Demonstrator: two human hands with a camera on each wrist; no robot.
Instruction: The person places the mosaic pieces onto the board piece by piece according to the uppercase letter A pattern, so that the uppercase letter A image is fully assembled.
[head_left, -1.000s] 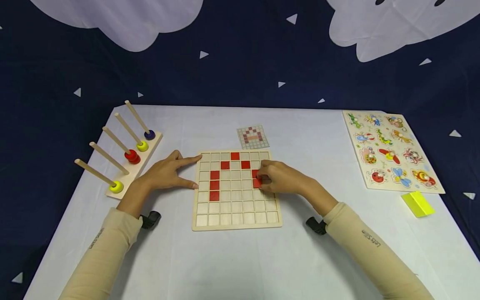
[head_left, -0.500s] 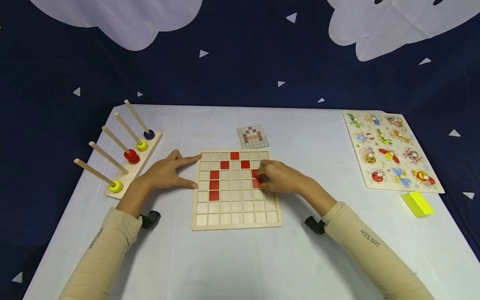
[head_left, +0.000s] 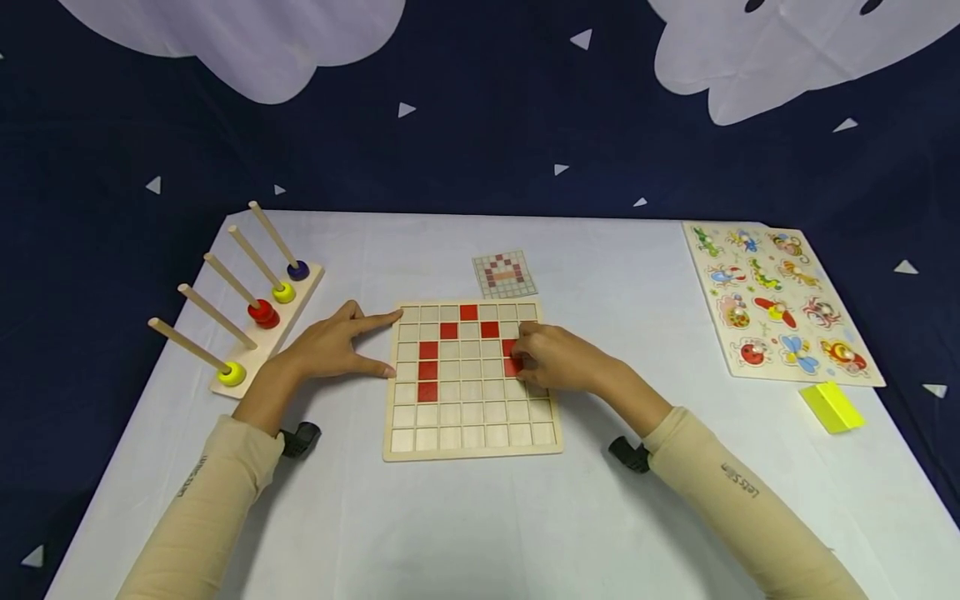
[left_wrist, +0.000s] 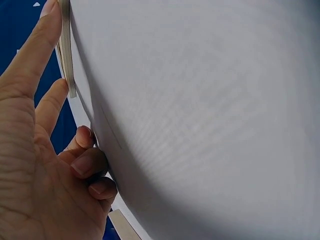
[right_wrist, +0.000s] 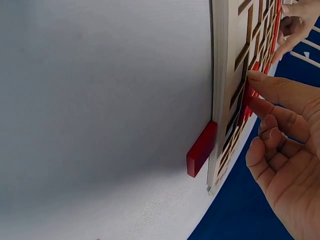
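Note:
A wooden grid board (head_left: 472, 461) lies flat, with several red square tiles (head_left: 428, 370) set in its cells. My left hand (head_left: 330, 343) touches the board's left edge with thumb and index fingertip spread apart; the left wrist view has its other fingers curled in loosely. At the board's right side, my right hand (head_left: 566, 357) pinches a red tile (right_wrist: 248, 95) between thumb and index finger, down at a cell. Another red tile (right_wrist: 202, 150) is on the table beside the board in the right wrist view; my hand hides it from the head view.
A small pattern card (head_left: 506, 274) lies behind the board. To the left stands a peg stacker (head_left: 262, 346) with coloured rings. An insect picture puzzle board (head_left: 780, 304) and a folded yellow piece (head_left: 832, 407) are at the right of the white table (head_left: 465, 533).

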